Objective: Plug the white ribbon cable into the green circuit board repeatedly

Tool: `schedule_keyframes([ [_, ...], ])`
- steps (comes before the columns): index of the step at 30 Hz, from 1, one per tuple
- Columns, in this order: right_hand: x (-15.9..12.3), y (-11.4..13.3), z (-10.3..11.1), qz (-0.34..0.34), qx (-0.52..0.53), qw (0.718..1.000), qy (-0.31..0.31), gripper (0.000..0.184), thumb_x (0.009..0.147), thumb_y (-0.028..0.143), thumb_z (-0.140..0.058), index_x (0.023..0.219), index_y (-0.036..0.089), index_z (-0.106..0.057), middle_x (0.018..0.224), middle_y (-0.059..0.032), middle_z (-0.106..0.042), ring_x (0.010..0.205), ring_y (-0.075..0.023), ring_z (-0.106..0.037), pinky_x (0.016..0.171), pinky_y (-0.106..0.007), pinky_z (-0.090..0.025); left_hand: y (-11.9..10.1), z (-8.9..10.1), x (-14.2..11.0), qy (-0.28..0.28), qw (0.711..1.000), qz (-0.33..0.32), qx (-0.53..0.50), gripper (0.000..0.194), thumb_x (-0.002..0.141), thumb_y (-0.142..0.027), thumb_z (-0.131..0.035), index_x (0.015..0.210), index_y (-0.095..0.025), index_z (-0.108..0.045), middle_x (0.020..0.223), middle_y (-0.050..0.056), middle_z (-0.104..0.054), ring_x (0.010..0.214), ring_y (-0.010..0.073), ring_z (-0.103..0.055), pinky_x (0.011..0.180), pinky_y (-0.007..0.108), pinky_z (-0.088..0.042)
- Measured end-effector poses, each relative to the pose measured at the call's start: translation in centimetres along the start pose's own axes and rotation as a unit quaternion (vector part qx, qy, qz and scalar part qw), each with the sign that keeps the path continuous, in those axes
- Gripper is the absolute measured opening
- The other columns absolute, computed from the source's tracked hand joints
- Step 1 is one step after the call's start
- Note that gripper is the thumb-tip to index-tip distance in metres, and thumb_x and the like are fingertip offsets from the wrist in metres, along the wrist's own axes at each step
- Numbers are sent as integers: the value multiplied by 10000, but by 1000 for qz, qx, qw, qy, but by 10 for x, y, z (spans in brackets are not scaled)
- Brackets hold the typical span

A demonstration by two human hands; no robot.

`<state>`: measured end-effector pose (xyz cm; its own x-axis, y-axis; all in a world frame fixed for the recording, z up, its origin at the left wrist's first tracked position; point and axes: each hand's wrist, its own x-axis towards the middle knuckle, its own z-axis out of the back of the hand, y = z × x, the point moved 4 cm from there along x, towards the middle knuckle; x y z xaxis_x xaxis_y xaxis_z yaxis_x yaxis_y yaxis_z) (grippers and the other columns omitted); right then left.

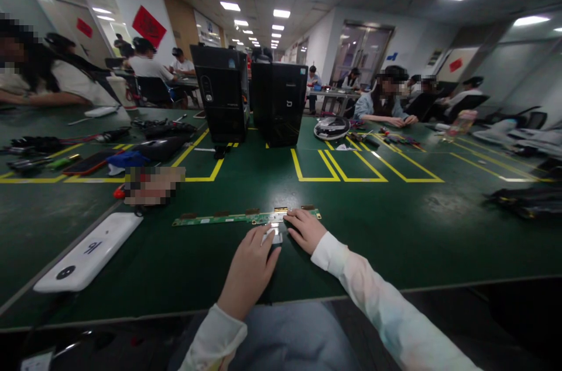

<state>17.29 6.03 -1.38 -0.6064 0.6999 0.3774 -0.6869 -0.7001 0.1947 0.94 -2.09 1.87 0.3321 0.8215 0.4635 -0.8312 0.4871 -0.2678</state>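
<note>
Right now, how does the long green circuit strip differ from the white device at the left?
The circuit strip is green and narrow; the white device is broad with rounded corners.
The circuit strip lies nearly straight across the view; the white device lies slanted.
The right hand rests on the circuit strip; no hand touches the white device.
Both lie on the table.

One green worktop (395,236) fills the foreground. At 12 o'clock from the wearer, close in, are two hands (248,271) and one green strip (237,219), or two end to end, I cannot tell which, with four brown tabs (281,209). Farther out at 12, two black towers (222,107) show. At 10 is one white device (92,251), at 11 one cup (117,90). Red signs (149,27) number three: two at 11, one at 1.
</note>
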Motion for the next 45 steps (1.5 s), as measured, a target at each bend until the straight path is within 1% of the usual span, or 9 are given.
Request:
schedule_keyframes([
  [3,0,1,1,-3,-7,1000,6,353,915,256,-487,1232,130,-579,1208,-142,-565,1124,-244,-490,990,-427,-427,-4,-12,6,21,1000,6,19,343,929,-281,-463,1219,-127,-560,1237,132,-597,1165,262,-526,992,452,-457],
  [6,-1,2,1,-6,-13,1000,14,356,917,263,-480,1236,141,-580,1206,-139,-567,1114,-246,-490,972,-428,-433,-2,-20,1,29,999,6,28,361,932,-305,-454,1231,-129,-554,1230,141,-607,1168,268,-539,988,455,-463],
  [11,-2,0,-4,-14,-21,1000,9,361,908,276,-500,1245,174,-578,1209,-129,-561,1126,-245,-471,977,-431,-416,-8,-25,-6,30,999,6,38,398,935,-329,-442,1262,-119,-528,1258,160,-595,1194,281,-536,998,464,-459],
  [14,-2,-1,-6,-12,-26,1000,7,387,902,273,-509,1272,174,-568,1201,-126,-560,1106,-244,-471,967,-426,-418,-10,-27,-4,42,998,16,50,428,931,-343,-453,1266,-86,-522,1273,180,-585,1201,289,-535,1000,455,-460],
  [18,-2,1,-3,-4,-32,999,14,385,912,265,-487,1273,169,-578,1193,-124,-564,1079,-249,-473,949,-432,-428,-10,-30,0,41,997,16,58,444,926,-366,-455,1269,-92,-521,1285,181,-579,1209,294,-532,1000,459,-459],
  [24,-1,1,-3,-7,-25,1000,6,368,913,275,-494,1257,188,-592,1186,-125,-564,1069,-250,-473,928,-438,-436,-9,-28,1,23,998,-6,54,415,933,-365,-433,1262,-133,-535,1281,160,-591,1199,287,-544,987,461,-465],
  [31,-2,-1,-6,-13,-31,999,3,369,907,288,-513,1259,207,-591,1186,-114,-564,1086,-250,-469,938,-435,-424,-5,-24,2,52,998,-15,41,420,931,-355,-437,1269,-128,-537,1305,145,-584,1216,281,-536,1009,457,-454],
  [36,-2,-1,-4,-13,-28,1000,0,370,915,292,-491,1264,217,-589,1189,-110,-565,1084,-246,-470,935,-434,-426,-4,-23,1,45,998,-25,40,416,928,-361,-442,1279,-157,-536,1306,130,-587,1213,269,-542,1016,453,-447],
  [45,-1,-1,-5,-12,-33,999,2,363,909,286,-503,1252,211,-596,1182,-113,-565,1086,-247,-467,934,-430,-422,-4,-24,0,46,998,-22,43,445,922,-388,-454,1292,-153,-532,1318,138,-580,1220,278,-537,1015,465,-445],
])
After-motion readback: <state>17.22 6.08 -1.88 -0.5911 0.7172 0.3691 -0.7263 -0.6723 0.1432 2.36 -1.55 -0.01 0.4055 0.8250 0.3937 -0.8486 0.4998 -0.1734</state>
